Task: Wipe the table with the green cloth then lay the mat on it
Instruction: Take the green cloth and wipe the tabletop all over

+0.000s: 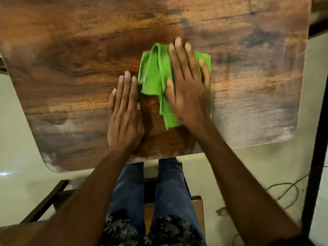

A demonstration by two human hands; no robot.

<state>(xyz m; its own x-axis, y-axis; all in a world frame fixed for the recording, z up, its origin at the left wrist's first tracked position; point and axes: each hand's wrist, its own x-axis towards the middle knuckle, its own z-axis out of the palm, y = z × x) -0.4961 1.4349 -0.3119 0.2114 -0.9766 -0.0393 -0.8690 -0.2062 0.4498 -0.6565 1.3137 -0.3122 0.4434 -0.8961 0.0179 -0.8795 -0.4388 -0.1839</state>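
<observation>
Pressing flat with straight fingers, the right hand covers much of the crumpled green cloth at the middle of the wooden counter. Just beside it, the left hand rests open, palm hidden against the wood.

A pale glossy floor lies all round, light glaring off it at nine o'clock. A thin cable loops across it at four o'clock beside a dark upright post, a wooden seat at six
</observation>
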